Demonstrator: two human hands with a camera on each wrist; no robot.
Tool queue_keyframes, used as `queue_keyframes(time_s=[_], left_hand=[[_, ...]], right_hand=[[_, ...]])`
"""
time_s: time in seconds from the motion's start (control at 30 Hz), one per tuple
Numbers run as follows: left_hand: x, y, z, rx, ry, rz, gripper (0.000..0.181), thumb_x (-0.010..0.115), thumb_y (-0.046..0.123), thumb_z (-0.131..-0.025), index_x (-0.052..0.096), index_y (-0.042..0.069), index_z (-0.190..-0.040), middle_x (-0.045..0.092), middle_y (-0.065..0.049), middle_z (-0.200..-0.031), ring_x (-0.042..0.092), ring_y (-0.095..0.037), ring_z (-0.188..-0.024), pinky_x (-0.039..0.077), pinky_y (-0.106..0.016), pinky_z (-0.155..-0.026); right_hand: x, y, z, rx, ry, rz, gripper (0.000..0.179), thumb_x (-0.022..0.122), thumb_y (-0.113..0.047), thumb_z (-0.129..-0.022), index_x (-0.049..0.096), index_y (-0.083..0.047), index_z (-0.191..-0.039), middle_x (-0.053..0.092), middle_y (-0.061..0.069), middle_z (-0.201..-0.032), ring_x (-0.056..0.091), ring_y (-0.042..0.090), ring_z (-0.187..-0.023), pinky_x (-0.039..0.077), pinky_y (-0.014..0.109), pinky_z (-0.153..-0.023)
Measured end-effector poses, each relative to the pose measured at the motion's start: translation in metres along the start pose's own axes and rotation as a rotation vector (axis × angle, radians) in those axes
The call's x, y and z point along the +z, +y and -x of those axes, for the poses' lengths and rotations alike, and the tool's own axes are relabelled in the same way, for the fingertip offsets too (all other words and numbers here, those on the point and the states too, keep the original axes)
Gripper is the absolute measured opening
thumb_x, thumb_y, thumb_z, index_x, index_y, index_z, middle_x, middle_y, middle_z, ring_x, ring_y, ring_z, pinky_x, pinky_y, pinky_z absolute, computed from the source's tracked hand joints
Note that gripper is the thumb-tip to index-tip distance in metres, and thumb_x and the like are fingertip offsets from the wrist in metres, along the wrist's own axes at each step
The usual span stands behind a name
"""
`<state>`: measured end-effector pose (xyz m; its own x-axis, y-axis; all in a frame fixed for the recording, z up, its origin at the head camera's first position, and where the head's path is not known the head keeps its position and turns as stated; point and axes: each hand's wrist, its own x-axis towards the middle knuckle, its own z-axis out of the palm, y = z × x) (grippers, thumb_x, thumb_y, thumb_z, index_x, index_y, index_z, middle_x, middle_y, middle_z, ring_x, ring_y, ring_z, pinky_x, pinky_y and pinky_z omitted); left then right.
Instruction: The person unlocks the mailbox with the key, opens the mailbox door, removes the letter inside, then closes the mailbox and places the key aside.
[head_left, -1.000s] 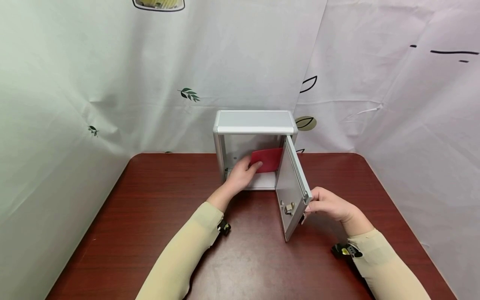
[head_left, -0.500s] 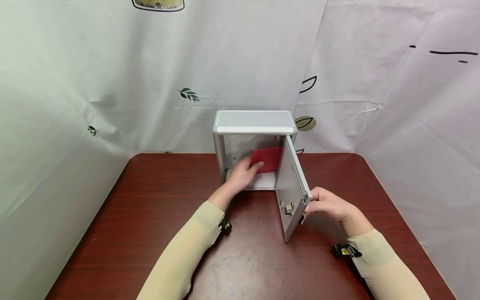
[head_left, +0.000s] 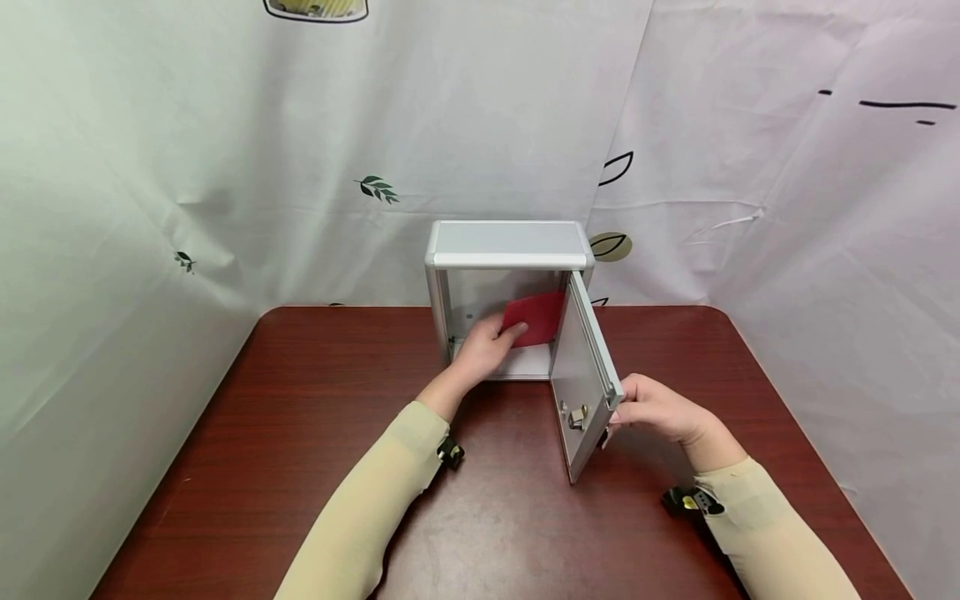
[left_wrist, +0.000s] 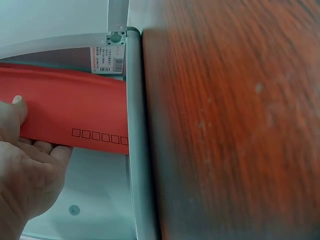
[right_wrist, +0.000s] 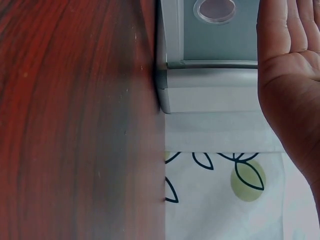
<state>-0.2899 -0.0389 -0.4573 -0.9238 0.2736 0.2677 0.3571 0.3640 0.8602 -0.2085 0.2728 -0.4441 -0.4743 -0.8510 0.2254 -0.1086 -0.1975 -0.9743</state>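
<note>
A red envelope [head_left: 542, 315] with a row of small printed squares is partly inside a silver-grey metal box [head_left: 510, 240]. My left hand [head_left: 482, 345] reaches through the box's front and pinches the envelope's left end, thumb on the near face and fingers behind. In the left wrist view the envelope [left_wrist: 75, 107] bows a little, its far end at the box wall. The box door [head_left: 581, 354] stands swung out on its right side, a lock on its inner face. My right hand [head_left: 663, 408] grips the door's free edge; its fingertips are partly hidden behind the door.
The box stands near the back edge of a reddish-brown wooden table [head_left: 300, 433]. White cloth [head_left: 487, 125] with leaf prints hangs behind and on both sides. A printed label [left_wrist: 107, 60] shows within the box. Dark cameras are strapped to both wrists.
The envelope's upper right edge has risen slightly inside the box. Both hands and the door stay almost where they were.
</note>
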Motion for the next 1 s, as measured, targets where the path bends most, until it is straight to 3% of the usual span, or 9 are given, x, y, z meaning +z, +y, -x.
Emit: queue_keyframes(time_s=[0.23,0.47,0.7,1.0], left_hand=[[-0.006,-0.001,0.003,0.014,0.004,0.019,0.033,0.068,0.032,-0.113,0.081,0.004,-0.125,0.082,-0.011,-0.118,0.073,-0.025,-0.105,0.058,-0.044,-0.094],[-0.007,-0.024,-0.003,0.010,0.021,-0.034,0.031,0.069,0.044,-0.112,0.084,0.017,-0.120,0.082,0.005,-0.107,0.070,-0.009,-0.095,0.057,-0.033,-0.085],[-0.018,0.006,0.018,0.034,-0.018,0.041,0.032,0.070,0.030,-0.113,0.081,0.004,-0.128,0.082,-0.010,-0.117,0.075,-0.025,-0.104,0.059,-0.044,-0.093],[-0.032,0.016,0.041,-0.039,-0.063,0.102,0.031,0.071,0.027,-0.112,0.078,0.008,-0.136,0.081,-0.006,-0.124,0.077,-0.022,-0.110,0.061,-0.045,-0.100]], right_hand=[[-0.001,0.000,0.000,0.010,0.005,0.013,0.050,0.050,0.015,-0.098,0.087,-0.015,-0.111,0.082,-0.002,-0.098,0.078,0.009,-0.089,0.068,0.048,-0.083],[-0.001,0.000,0.001,0.044,0.023,0.015,0.050,0.052,0.015,-0.096,0.088,-0.017,-0.111,0.082,-0.002,-0.097,0.079,0.009,-0.088,0.068,0.046,-0.083],[0.000,-0.001,0.002,0.052,0.034,0.032,0.048,0.053,0.013,-0.096,0.088,-0.016,-0.109,0.082,0.000,-0.096,0.078,0.009,-0.086,0.068,0.048,-0.082],[0.000,-0.002,0.000,0.036,0.018,0.024,0.048,0.051,0.014,-0.098,0.087,-0.015,-0.110,0.081,-0.002,-0.098,0.078,0.009,-0.088,0.068,0.052,-0.082]])
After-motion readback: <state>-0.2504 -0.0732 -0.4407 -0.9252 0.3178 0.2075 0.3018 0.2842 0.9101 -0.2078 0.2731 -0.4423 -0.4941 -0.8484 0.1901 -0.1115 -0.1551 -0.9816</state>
